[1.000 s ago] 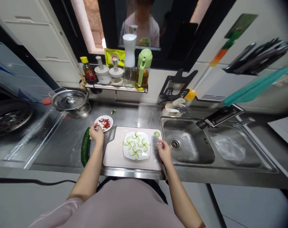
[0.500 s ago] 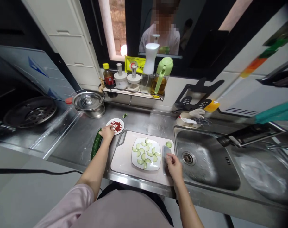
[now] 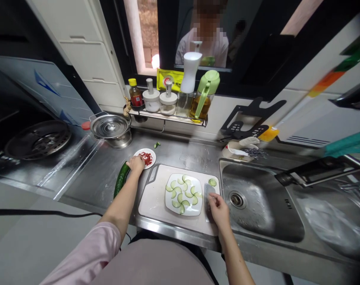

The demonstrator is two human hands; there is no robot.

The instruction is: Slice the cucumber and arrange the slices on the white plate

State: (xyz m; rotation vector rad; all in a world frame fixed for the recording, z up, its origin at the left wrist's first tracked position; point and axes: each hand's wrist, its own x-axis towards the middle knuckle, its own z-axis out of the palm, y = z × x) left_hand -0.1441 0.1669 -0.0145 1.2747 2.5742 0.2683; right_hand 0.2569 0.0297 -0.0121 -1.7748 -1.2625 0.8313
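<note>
My left hand (image 3: 136,163) is at the left edge of a small white plate (image 3: 153,160) holding small red pieces (image 3: 146,158). Its fingers are bent together at the plate; what lies between the tips is hidden. A whole cucumber (image 3: 121,180) lies beside that wrist. Above the right side of the pale cutting board (image 3: 152,206), my right hand (image 3: 219,208) has thumb and fingers pinched together, over a knife blade (image 3: 209,192). Anything in that pinch is too small to make out. Between the hands, a white square plate (image 3: 170,204) bears curved cucumber slices (image 3: 184,204) in pinwheel patterns.
A cucumber piece (image 3: 212,182) lies at the board's upper right corner. The sink (image 3: 269,209) is to the right, with a utensil holder (image 3: 235,152) behind it. A lidded steel pot (image 3: 111,128) stands at left. Seasoning jars and an oil bottle (image 3: 204,97) fill the shelf.
The view has shifted slightly. My left hand stays at the small plate, its fingers a little further over the red pieces. My right hand keeps its pinch above the blade.
</note>
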